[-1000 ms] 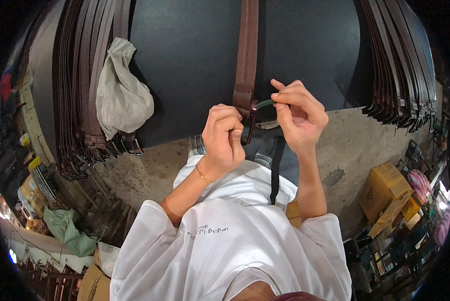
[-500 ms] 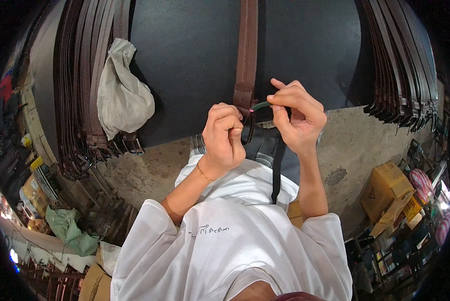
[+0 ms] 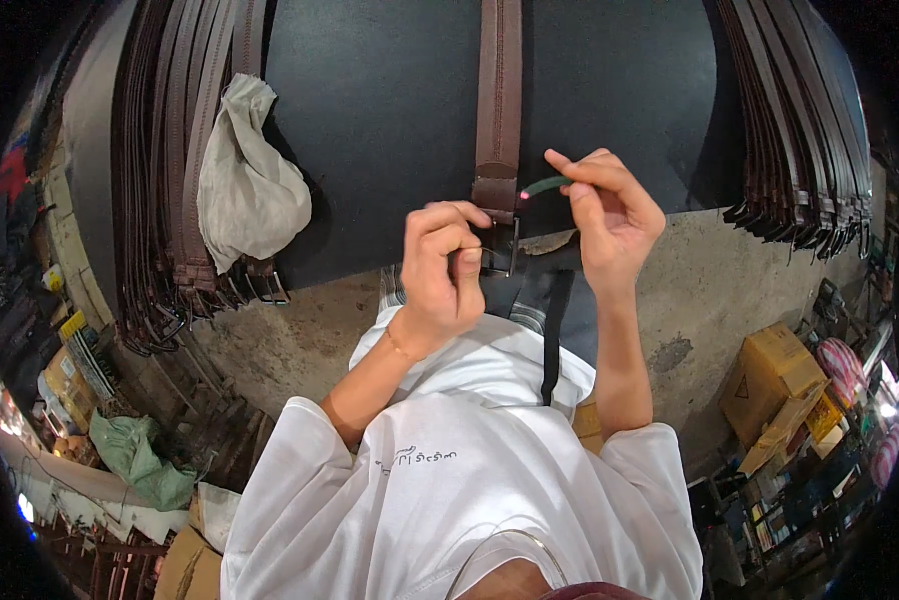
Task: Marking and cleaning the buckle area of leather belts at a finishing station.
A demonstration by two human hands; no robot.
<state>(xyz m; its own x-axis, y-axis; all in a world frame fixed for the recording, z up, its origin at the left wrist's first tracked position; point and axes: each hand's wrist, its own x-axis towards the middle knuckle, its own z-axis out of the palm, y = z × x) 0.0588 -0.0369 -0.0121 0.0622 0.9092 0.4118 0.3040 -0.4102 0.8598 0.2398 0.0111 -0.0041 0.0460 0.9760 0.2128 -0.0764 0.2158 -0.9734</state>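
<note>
A brown leather belt point(image 3: 498, 110) with stitched edges runs down the middle of the dark table, its metal buckle point(image 3: 509, 245) hanging at the near edge. My left hand point(image 3: 439, 265) is closed beside the buckle, fingertips at its left side. Whatever is pinched there is hidden or too small to make out. Between the thumb and fingers of my right hand point(image 3: 614, 215) is a thin, curved dark green stick point(image 3: 542, 186) with a pink tip. That tip sits just right of the belt's buckle end, apart from it.
Stacks of brown belts lie on the left point(image 3: 164, 150) and right point(image 3: 794, 120) of the dark tabletop point(image 3: 379, 120). A pale cloth bag point(image 3: 251, 190) rests on the left stack. On the floor at the right stands a cardboard box point(image 3: 772, 378); a green sack point(image 3: 141, 460) lies lower left.
My right hand has moved up and right, drawing the green stick's tip away from the belt end. My left hand has shifted slightly left, and more of the buckle shows.
</note>
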